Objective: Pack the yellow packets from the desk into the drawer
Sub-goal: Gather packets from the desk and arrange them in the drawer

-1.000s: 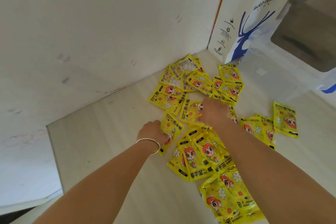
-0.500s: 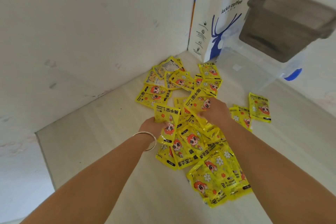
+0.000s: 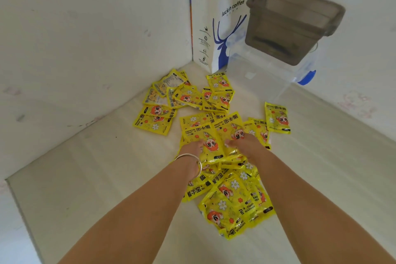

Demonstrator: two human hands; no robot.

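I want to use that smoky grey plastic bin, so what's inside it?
The smoky grey plastic bin is translucent; only its ribbed walls and a dark blur near the bottom show. Whether that blur is contents cannot be told.

Paper bag: we read "luckin coffee" in dark letters above a blue deer head.
Yellow packets: we read "HAND WARMER" in black, beside large Chinese characters.
Bag's side panel: small print we cannot make out.

A white paper bag stands in the corner; a grey tub sits beside it.
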